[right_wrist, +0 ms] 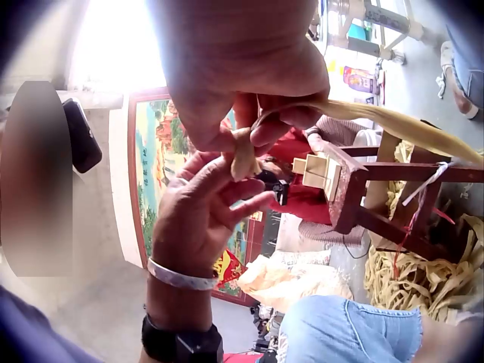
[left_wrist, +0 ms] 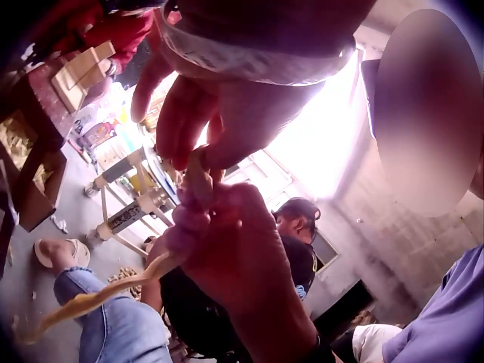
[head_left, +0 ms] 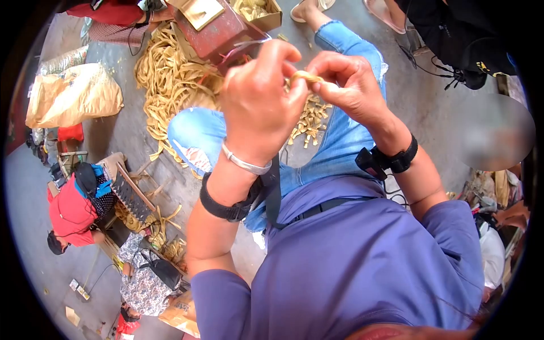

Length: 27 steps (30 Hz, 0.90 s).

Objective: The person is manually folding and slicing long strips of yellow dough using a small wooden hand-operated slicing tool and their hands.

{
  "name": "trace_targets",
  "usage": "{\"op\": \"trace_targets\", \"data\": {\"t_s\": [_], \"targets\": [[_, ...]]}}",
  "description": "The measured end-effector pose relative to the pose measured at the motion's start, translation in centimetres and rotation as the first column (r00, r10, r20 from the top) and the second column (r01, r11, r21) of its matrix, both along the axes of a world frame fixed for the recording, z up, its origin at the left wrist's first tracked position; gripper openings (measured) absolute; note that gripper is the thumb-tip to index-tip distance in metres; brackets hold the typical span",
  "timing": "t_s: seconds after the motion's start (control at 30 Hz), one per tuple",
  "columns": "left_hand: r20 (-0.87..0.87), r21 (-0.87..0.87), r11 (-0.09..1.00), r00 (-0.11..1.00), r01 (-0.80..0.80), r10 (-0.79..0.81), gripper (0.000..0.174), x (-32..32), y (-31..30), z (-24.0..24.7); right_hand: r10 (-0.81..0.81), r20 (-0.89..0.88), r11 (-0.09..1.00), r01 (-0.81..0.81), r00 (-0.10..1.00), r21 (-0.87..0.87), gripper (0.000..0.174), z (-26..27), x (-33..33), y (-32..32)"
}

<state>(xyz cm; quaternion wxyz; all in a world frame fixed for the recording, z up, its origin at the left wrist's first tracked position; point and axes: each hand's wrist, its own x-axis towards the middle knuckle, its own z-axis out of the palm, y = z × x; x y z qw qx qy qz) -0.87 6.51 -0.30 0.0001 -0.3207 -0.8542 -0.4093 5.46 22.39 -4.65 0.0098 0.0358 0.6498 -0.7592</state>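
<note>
In the head view, my left hand, with a white bracelet at its wrist, and my right hand meet in front of my lap. Between them is a pliable tan strip, pinched by the thumb and fingers of both. The right wrist view shows a small knot-like fold at the fingertips of the two hands. From the right hand a long flat tail of the strip runs off; the left wrist view has this tail hanging down past the right hand. Part of the fold is hidden by fingers.
A heap of tan strips lies on the floor beside my knee. Small knotted pieces lie between my legs. Ahead stand a red-brown stool and a cardboard box. Other people sit around; a paper sack is at the left.
</note>
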Motion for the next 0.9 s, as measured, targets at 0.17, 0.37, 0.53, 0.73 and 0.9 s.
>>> {"op": "trace_targets", "data": {"t_s": [0.17, 0.37, 0.53, 0.73, 0.9], "targets": [[0.058, 0.126, 0.987, 0.994, -0.098, 0.091, 0.026, 1.5, -0.2, -1.8, -0.11, -0.047, 0.993, 0.108, 0.993, -0.037, 0.016, -0.2, 0.1, -0.7], [0.136, 0.229, 0.963, 0.984, -0.143, 0.114, 0.024, 2.0, -0.2, -3.6, -0.1, 0.157, 0.836, 0.168, 0.983, -0.523, 0.029, -0.8, 0.7, -1.1], [0.544, 0.404, 0.892, 0.837, -0.204, -0.055, 0.026, 2.8, 0.5, -1.9, -0.222, 0.099, 0.917, 0.242, 0.97, -0.315, 0.025, -0.9, 0.5, -1.1], [0.7, 0.411, 0.867, 0.706, -0.28, -0.104, 0.026, 1.5, -1.0, -2.5, -0.056, 0.066, 0.956, 0.073, 0.996, -0.285, 0.034, -0.8, 0.7, -0.8], [0.864, 0.393, 0.839, 0.464, -0.376, -0.197, 0.018, 0.9, -1.8, -3.1, -0.139, 0.064, 0.959, 0.151, 0.988, -0.24, 0.032, -1.6, -0.1, -0.4]]}}
